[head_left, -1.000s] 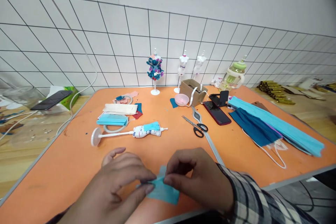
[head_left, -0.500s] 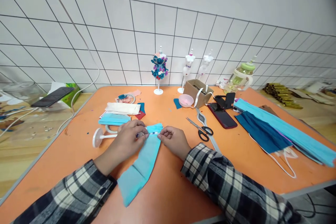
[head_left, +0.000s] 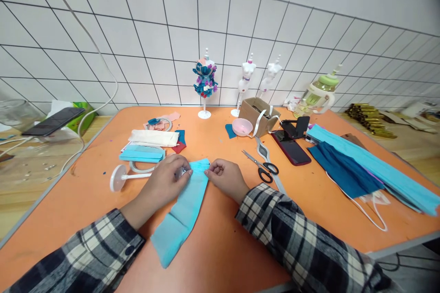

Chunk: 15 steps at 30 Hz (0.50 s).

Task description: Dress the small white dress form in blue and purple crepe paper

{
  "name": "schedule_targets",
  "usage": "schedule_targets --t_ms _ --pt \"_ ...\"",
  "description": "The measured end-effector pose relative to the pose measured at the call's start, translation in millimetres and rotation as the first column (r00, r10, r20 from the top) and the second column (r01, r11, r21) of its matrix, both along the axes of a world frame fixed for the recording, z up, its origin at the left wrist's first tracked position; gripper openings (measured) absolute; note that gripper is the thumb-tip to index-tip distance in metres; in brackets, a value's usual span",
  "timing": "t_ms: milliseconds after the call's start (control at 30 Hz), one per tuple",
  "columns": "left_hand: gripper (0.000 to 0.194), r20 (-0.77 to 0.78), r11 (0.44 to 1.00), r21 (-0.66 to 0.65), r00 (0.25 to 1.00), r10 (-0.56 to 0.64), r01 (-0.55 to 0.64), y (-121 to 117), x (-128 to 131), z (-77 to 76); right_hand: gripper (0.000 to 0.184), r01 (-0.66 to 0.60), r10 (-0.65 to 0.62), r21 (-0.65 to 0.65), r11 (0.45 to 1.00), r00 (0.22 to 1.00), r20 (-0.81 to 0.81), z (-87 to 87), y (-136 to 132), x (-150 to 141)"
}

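Left hand (head_left: pixel 165 181) and right hand (head_left: pixel 225 178), each grip pinched on the far end of a long light-blue pleated fabric strip (head_left: pixel 184 213) lying on the orange counter (head_left: pixel 85 201), over a toppled white mannequin stand (head_left: pixel 121 177).

- Bright, even light from above fills the room; no harsh glare on the orange table (head_left: pixel 309 219).
- Shadows are soft and short, faint under the hands and the scissors (head_left: pixel 261 167).
- Wide-lens bending curves the wire grid (head_left: pixel 137 32) and the table's edges.
- The far left and right margins smear; the centre stays sharp.
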<state>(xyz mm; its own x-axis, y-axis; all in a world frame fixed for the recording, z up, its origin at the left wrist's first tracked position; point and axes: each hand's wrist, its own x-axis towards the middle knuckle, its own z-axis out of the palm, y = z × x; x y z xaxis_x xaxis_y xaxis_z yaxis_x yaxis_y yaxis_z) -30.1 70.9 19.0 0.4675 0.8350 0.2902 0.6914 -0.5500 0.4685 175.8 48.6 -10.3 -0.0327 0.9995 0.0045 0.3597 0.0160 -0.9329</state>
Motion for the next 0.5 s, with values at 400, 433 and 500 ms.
schedule_targets --t_ms 400,433,500 --pt "0.014 -0.007 0.998 -0.006 0.998 0.070 -0.070 -2.9 3.7 0.6 0.019 -0.004 0.003 -0.081 0.997 1.000 -0.009 2.4 3.9 2.0" --pt "0.014 -0.004 0.997 -0.008 0.997 0.071 -0.071 -2.8 3.4 0.6 0.019 -0.021 0.018 -0.102 0.995 0.999 -0.028 3.1 4.9 2.6" --pt "0.015 -0.001 0.998 -0.012 0.998 0.068 -0.068 -2.7 2.4 0.6 0.017 -0.056 0.047 -0.140 0.989 0.997 -0.066 4.6 6.7 3.6"
